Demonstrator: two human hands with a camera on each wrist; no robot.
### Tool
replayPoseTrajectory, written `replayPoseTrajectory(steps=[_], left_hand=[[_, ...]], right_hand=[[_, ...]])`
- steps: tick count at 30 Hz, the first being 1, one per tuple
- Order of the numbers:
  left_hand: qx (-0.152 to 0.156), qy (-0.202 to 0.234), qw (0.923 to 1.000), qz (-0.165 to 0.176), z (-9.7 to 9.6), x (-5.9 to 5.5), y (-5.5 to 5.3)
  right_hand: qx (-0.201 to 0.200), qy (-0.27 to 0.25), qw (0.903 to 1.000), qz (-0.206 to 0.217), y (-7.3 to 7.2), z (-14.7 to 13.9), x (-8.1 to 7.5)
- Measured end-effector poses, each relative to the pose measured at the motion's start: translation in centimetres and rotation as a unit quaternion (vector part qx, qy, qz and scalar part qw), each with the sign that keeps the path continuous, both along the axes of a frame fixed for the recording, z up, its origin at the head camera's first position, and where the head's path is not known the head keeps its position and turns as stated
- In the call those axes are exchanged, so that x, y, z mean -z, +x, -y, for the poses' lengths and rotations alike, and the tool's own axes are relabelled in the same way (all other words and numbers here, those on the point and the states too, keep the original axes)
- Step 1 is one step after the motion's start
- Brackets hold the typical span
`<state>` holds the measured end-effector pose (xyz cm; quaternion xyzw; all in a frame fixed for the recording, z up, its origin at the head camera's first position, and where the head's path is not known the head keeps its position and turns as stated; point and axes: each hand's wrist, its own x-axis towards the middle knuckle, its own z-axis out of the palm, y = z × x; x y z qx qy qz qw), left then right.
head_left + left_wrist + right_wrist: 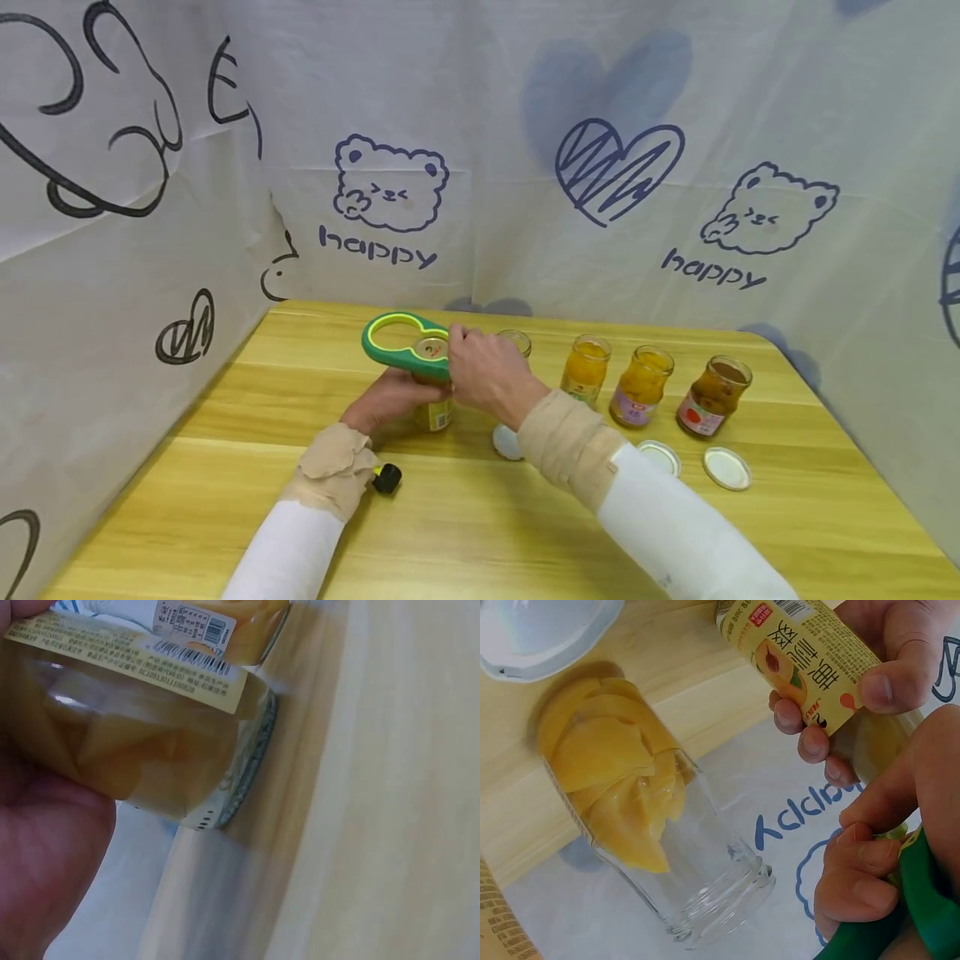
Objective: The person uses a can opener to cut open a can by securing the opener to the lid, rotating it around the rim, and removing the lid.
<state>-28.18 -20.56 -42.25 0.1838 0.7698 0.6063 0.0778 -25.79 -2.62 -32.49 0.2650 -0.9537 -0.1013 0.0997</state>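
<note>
My left hand (pixel 390 396) grips a glass jar (pixel 437 414) with a yellow label, fingers wrapped round its side. In the right wrist view the label (pixel 810 667) has a peach picture on it. Pale orange fruit pieces show through the jar's glass (pixel 142 750) in the left wrist view. A green jar opener (pixel 408 362) with yellow-lined rings lies over the jar's top, its smaller ring around the metal lid (pixel 431 348). The right hand (pixel 491 371) holds the opener's handle with curled fingers, right beside the lid; the handle is mostly hidden under them.
Right of the hands stand lidless jars: one partly behind the right hand (pixel 514 338), then yellow (pixel 587 367), orange (pixel 642 387) and brown (pixel 712 396) ones. Loose lids (pixel 727 468) lie before them. A small black object (pixel 387 478) is by the left wrist. Cloth walls border the table.
</note>
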Motion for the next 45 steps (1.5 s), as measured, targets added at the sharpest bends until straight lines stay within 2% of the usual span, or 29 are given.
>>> replayPoseTrajectory(steps=[9, 16, 21, 25, 29, 31, 34, 37, 40, 45], left_hand=[[0.006, -0.033, 0.9994, -0.003, 0.4, 0.0, -0.2], [0.004, -0.03, 0.9995, 0.013, 0.4, 0.0, 0.1], [0.017, -0.01, 0.9995, 0.025, 0.4, 0.0, 0.4], [0.016, -0.014, 0.9994, 0.026, 0.4, 0.0, 0.3], [0.012, -0.024, 0.9996, 0.001, 0.3, -0.1, 0.0], [0.018, -0.02, 0.9995, -0.019, 0.2, -0.2, -0.1], [0.028, -0.01, 0.9984, -0.048, 0.0, -0.3, -0.4], [0.023, -0.014, 0.9974, -0.067, -0.1, -0.4, -0.5], [0.014, -0.014, 0.9973, -0.07, -0.3, -0.3, -0.6], [-0.009, 0.002, 0.9984, -0.055, -0.6, 0.1, -0.7]], right_hand=[[-0.032, -0.007, 0.9994, -0.013, -0.3, -0.4, 0.2], [-0.049, 0.0, 0.9988, -0.003, -0.7, -0.7, -0.1], [-0.053, 0.011, 0.9985, 0.011, -0.9, -0.9, -0.4], [-0.056, 0.0, 0.9983, 0.017, -1.0, -1.1, -0.8], [-0.05, -0.032, 0.9973, 0.042, -1.1, -1.4, -1.3], [-0.04, -0.056, 0.9951, 0.07, -1.1, -1.7, -1.5], [-0.023, -0.107, 0.9878, 0.111, -1.1, -2.3, -1.5], [-0.01, -0.174, 0.9733, 0.15, -0.8, -3.1, -1.2], [-0.009, -0.225, 0.9592, 0.171, -0.5, -3.9, -0.7], [-0.01, -0.293, 0.9341, 0.203, 0.0, -5.2, 0.0]])
